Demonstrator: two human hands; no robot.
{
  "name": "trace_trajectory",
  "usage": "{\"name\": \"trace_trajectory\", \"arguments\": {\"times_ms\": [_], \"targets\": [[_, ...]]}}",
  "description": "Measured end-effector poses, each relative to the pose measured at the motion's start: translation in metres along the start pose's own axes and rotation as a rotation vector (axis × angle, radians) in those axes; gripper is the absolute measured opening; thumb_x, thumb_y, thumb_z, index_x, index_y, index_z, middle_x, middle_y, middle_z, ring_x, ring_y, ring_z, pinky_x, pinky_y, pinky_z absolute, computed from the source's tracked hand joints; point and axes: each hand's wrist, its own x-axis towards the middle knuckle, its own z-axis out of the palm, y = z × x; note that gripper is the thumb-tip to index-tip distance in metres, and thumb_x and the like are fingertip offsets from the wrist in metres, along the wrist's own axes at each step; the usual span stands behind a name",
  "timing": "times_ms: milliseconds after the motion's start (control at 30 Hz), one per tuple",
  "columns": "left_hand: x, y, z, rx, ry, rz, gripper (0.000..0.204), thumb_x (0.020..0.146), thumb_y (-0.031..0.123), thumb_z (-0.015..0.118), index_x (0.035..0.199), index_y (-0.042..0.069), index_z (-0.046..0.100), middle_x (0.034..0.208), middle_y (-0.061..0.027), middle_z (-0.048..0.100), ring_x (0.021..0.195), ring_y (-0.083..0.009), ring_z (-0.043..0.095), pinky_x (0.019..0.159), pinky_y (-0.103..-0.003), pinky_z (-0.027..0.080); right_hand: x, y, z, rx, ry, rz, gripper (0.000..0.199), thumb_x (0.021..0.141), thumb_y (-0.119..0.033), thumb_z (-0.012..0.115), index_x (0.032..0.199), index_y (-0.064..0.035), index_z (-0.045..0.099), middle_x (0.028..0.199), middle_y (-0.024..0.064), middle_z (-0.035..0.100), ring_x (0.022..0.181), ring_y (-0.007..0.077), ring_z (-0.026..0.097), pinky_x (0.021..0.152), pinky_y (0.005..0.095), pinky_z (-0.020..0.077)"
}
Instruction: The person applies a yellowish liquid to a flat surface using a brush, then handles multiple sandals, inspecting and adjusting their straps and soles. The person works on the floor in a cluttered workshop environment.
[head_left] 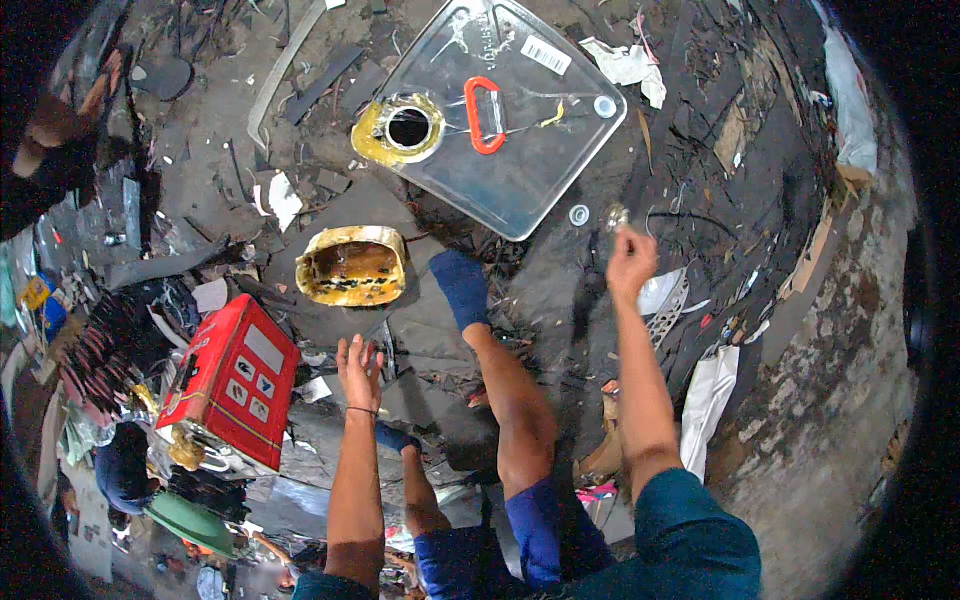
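My left hand hovers palm up with its fingers apart, holding nothing, just below a yellow-crusted open container. Farther right, the fingers of my right hand are pinched together at a small shiny round piece near the ground; its exact kind is too small to tell. Beside that piece lies a round whitish cap. Ahead of both hands a large square metal can shows its top, with a red handle, a round hole ringed with yellow residue and a pale blue cap near one corner.
A red printed tin box stands left of my left hand. My foot in a dark blue sock rests between my hands. Scraps, strips and paper litter the dark ground. At the lower left, another person in dark clothing is near a green basin.
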Motion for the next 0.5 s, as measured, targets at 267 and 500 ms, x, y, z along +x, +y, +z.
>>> {"name": "trace_trajectory", "arguments": {"times_ms": [267,500], "targets": [[-0.019,0.018,0.118,0.109,-0.39,0.247,0.042,0.094,0.024,0.05,0.129,0.003,0.042,0.111,-0.011,0.059,0.093,-0.0146,0.057,0.079,-0.028,0.049,-0.018,0.022,0.106,0.205,0.035,0.127,0.04,0.092,-0.036,0.048,0.089,0.0003,0.062,0.084,0.0127,0.06,0.085,0.0259,0.056,0.071,0.0386,0.042],[-0.01,0.04,0.257,-0.429,-0.615,0.412,0.067,0.096,0.05,0.027,0.139,-0.001,0.028,0.144,-0.0065,0.031,0.13,-0.0179,0.029,0.11,-0.03,0.016,0.186,-0.132,0.048,1.369,-0.213,0.227,0.059,0.09,-0.05,0.041,0.129,-0.0065,0.046,0.129,0.0098,0.05,0.114,0.0273,0.049,0.098,0.0412,0.0371]]}}
